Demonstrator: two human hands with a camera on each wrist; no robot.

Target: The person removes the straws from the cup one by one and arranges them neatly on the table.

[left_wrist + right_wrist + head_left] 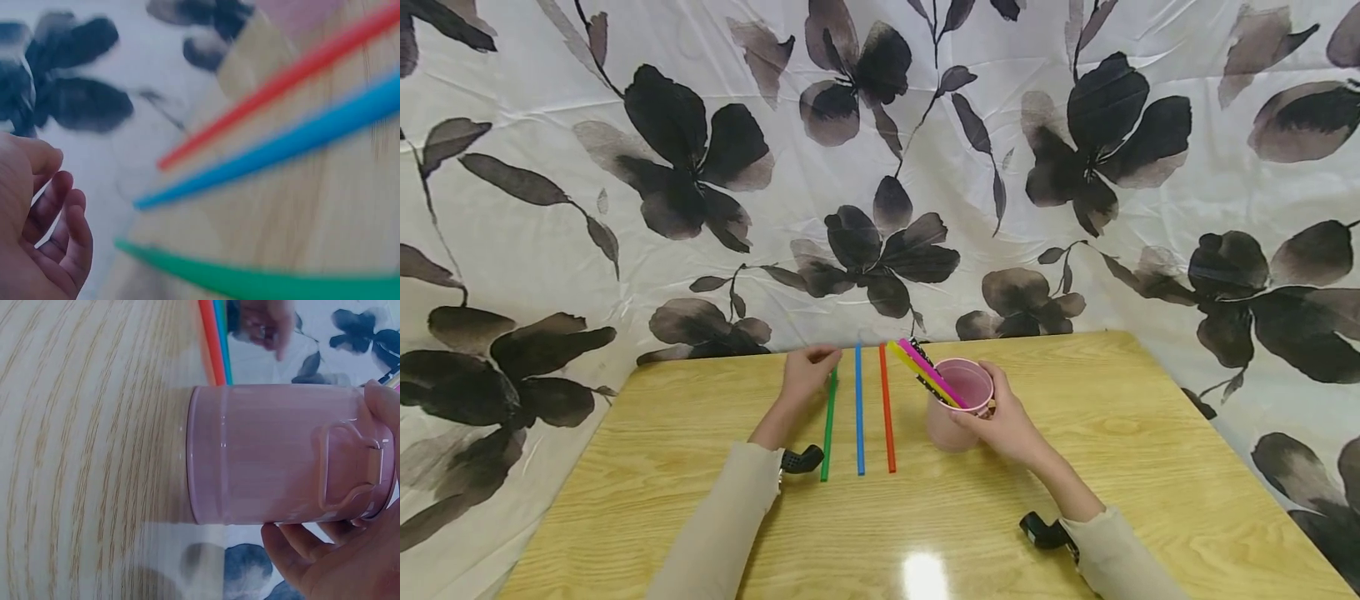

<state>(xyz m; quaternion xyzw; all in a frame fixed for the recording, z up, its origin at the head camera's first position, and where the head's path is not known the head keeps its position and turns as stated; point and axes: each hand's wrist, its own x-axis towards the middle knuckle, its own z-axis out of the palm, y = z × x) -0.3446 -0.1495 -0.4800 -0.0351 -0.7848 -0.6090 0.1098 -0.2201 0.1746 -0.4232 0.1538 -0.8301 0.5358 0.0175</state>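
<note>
- Below, a wooden table (1135,433)
- Pink cup (951,429), right of the red stick (887,408); yellow stick (906,360), magenta stick (934,374) inside
- Right hand (1007,425): fingers curled round its rim
- Left hand (805,372): fingers loosely bent, empty, by the green stick (829,429)
- Blue stick (860,408) between green and red
</note>
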